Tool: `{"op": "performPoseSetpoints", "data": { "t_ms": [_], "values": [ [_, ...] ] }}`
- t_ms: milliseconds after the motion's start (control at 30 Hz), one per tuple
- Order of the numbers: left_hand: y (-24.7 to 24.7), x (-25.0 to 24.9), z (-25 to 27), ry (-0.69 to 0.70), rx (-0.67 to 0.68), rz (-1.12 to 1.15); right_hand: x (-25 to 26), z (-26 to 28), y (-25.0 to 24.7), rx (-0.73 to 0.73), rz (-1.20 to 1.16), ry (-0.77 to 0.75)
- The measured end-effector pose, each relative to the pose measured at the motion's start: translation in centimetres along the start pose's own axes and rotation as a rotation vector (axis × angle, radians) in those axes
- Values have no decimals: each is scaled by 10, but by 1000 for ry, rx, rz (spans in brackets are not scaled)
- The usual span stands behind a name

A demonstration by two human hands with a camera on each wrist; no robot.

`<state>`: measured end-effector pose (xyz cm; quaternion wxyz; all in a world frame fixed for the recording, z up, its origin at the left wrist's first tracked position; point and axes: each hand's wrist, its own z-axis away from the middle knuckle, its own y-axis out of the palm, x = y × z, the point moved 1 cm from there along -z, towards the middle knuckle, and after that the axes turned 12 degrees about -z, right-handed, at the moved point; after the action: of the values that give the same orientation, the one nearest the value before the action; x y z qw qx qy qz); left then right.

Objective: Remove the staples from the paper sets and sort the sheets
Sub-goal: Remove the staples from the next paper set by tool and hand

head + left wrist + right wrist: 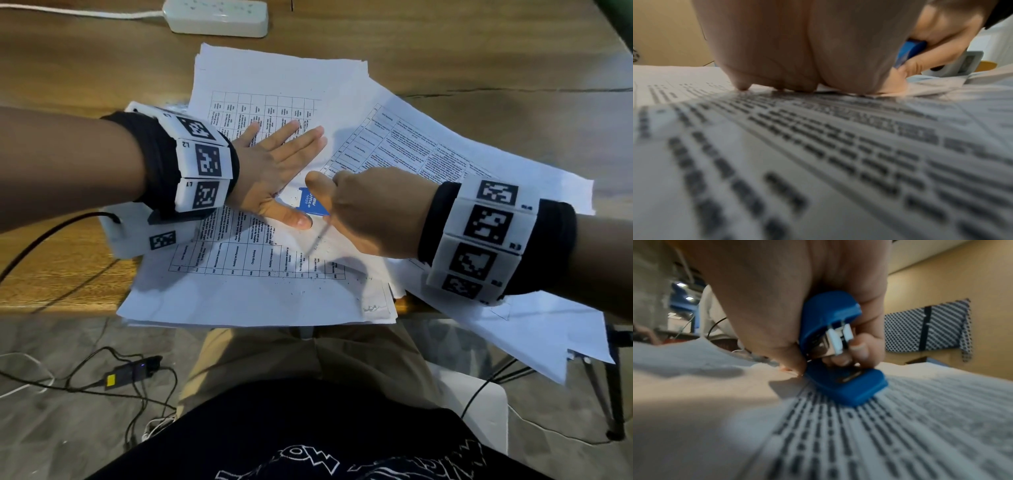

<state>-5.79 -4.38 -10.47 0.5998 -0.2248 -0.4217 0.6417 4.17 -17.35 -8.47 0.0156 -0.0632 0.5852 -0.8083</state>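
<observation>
Nearest the worktop's [51, 68] front edge lies the top set of white printed paper sheets [239, 274]. Just beyond, the right hand [370, 212] curls round a small blue plastic staple remover [310, 204], its base resting on the sheet. Beside it the left hand [270, 164] presses flat, fingers straight. The paper is thin and tears easily, so it probably needs pinning close to the staple.

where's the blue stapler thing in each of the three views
Head: blue stapler at centre, gripped by the right hand, beside the left thumb.
Left wrist: blue sliver upper right, behind the left hand.
Right wrist: centre, its base on the paper.
Shared landmark: the printed table sheet beneath it.
</observation>
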Motion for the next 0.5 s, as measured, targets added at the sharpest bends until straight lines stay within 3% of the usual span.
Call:
{"op": "performPoseSetpoints", "data": {
  "t_ms": [267,500],
  "values": [
    [2,0,-1,-7,-29,-2,-9,-6,-3,-17,-375,49],
    [3,1,-1,-3,-25,-5,-6,-12,-2,-7,-447,96]
  ]
}}
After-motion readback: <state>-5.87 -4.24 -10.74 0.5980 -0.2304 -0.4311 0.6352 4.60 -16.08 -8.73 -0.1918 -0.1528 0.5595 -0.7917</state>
